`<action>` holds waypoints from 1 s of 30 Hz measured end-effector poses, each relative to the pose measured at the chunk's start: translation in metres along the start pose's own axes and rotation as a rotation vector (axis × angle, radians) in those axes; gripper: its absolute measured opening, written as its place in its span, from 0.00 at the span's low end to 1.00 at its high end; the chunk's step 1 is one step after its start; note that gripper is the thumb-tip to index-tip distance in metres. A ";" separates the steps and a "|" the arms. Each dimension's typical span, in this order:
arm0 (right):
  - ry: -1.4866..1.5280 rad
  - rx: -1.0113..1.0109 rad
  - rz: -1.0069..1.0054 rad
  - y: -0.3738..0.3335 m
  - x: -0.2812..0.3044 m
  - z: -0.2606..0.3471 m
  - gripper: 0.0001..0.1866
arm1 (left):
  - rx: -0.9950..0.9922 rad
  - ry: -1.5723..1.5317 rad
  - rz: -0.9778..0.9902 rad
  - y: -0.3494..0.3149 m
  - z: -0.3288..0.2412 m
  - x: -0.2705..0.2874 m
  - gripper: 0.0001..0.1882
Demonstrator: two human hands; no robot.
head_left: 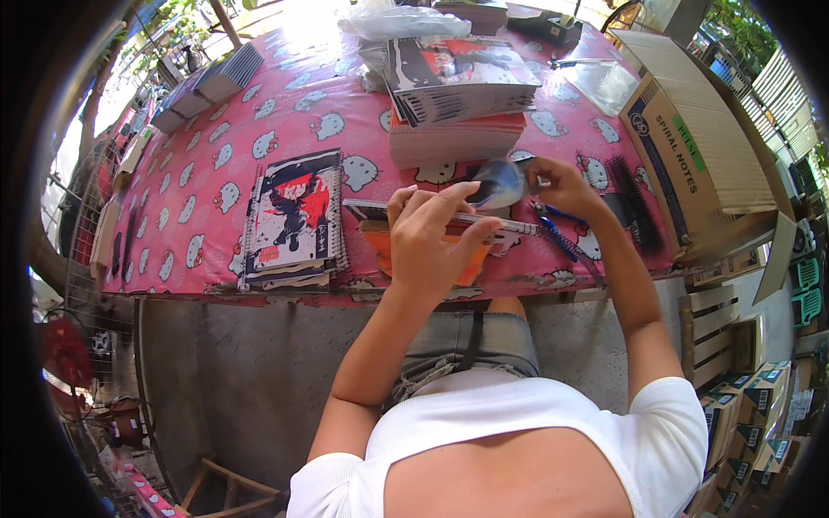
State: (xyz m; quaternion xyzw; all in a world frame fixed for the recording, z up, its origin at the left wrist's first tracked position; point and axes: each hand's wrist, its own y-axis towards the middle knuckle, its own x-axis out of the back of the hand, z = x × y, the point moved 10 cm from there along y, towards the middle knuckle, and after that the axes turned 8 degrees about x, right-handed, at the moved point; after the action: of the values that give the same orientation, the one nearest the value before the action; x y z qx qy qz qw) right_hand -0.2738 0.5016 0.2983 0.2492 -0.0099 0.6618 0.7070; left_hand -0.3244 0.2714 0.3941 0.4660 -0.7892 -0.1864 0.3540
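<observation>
My left hand (429, 242) is closed round a spiral notebook (518, 227), tilted up near the table's front edge. An orange cover (471, 269) shows below that hand. My right hand (561, 186) pinches the side of a glossy, curved, bluish see-through piece (501, 185), blurred, just behind the notebook; I cannot tell its kind. Blue pens (560, 237) lie beneath my right wrist. To the left of my hands rests a small stack of spiral notebooks (294, 216) with a black, white and red cover.
Beyond my hands stands a tall notebook pile (458, 129), with plastic bags (401, 23) behind it. More notebooks (207, 86) line the far left. An open cardboard box (691, 147) stands at the right, beside black spiral bindings (630, 203). A pink patterned cloth (199, 233) covers the table.
</observation>
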 end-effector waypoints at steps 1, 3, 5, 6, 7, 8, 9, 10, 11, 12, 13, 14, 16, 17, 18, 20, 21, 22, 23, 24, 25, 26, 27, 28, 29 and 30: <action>-0.205 -0.069 -0.046 -0.004 -0.002 -0.008 0.22 | 0.000 -0.003 -0.005 0.002 0.002 0.000 0.17; -0.567 -0.024 -0.108 -0.002 -0.011 0.007 0.30 | -0.098 0.091 0.039 0.002 -0.003 -0.004 0.18; -0.725 -0.024 -0.088 0.005 -0.013 0.005 0.31 | -0.118 0.100 0.029 0.006 -0.008 -0.003 0.17; -0.883 -0.024 -0.068 0.007 -0.015 0.005 0.33 | -0.140 0.108 0.020 0.007 -0.012 -0.003 0.17; -0.978 -0.146 -0.065 0.003 -0.010 -0.003 0.31 | -0.142 0.109 0.026 0.004 -0.012 -0.003 0.17; -0.978 -0.138 -0.063 0.004 -0.006 0.004 0.31 | -0.131 0.133 0.039 0.001 -0.008 -0.003 0.16; -0.746 -0.090 -0.148 0.002 0.006 0.017 0.28 | -0.119 0.151 0.046 0.000 -0.005 -0.003 0.15; -0.505 -0.055 -0.211 0.000 0.012 0.025 0.25 | -0.119 0.151 0.034 0.002 -0.006 -0.001 0.15; -0.244 -0.019 -0.278 -0.006 0.018 0.032 0.23 | -0.117 0.143 0.030 0.000 -0.007 -0.002 0.13; -0.003 0.024 -0.336 -0.010 0.024 0.040 0.21 | -0.115 0.136 0.027 -0.001 -0.007 -0.003 0.12; -0.566 0.217 -0.109 -0.003 0.012 0.061 0.19 | -0.110 0.134 0.026 0.000 -0.006 -0.003 0.12; -1.121 0.402 0.132 -0.005 -0.015 0.069 0.18 | -0.113 0.135 0.026 0.002 -0.007 -0.003 0.11; -0.579 0.259 -0.007 -0.010 -0.001 0.062 0.20 | -0.118 0.133 0.034 -0.001 -0.006 -0.003 0.11; -0.048 0.125 -0.128 -0.007 0.011 0.052 0.21 | -0.120 0.137 0.040 -0.002 -0.005 -0.003 0.14; 0.484 -0.015 -0.242 -0.005 0.013 0.038 0.23 | -0.121 0.142 0.047 -0.003 -0.005 -0.004 0.18; 0.922 0.362 0.084 0.020 -0.014 0.089 0.21 | -0.046 0.104 0.048 0.004 -0.001 -0.005 0.21; 0.069 0.147 0.054 0.027 -0.022 0.063 0.20 | 0.030 0.087 0.068 0.004 0.005 -0.003 0.24; -0.777 -0.090 0.024 0.027 -0.010 0.041 0.19 | 0.038 0.101 0.083 0.000 0.006 -0.001 0.24; -0.580 0.058 -0.145 0.033 0.001 0.061 0.12 | 0.022 0.144 0.053 0.004 0.005 0.004 0.27; -0.586 0.067 -0.147 0.035 0.004 0.063 0.12 | 0.008 0.188 0.021 0.007 0.003 0.010 0.30; -0.537 0.277 -0.083 0.038 -0.005 0.081 0.15 | -0.011 0.358 0.027 0.006 0.003 0.013 0.28; -0.498 0.370 -0.054 0.034 -0.014 0.087 0.17 | -0.005 0.360 0.033 0.005 0.005 0.018 0.28; -0.462 0.465 -0.016 0.032 -0.021 0.094 0.18 | 0.035 0.487 -0.018 0.005 0.007 0.027 0.26; -0.317 0.374 -0.002 0.035 -0.021 0.084 0.21 | 0.074 0.614 -0.069 0.004 0.011 0.035 0.23; -0.173 0.290 0.009 0.040 -0.025 0.078 0.24 | 0.137 0.554 -0.062 0.004 0.022 0.040 0.21; 0.101 0.124 -0.049 0.043 -0.026 0.073 0.25 | 0.137 0.556 -0.079 0.005 0.029 0.045 0.21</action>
State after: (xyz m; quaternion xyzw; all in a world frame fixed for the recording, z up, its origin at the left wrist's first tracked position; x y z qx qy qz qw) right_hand -0.2947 0.4507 0.3677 0.2589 0.0729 0.6552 0.7059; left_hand -0.3626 0.2342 0.3951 0.5525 -0.6538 -0.0114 0.5169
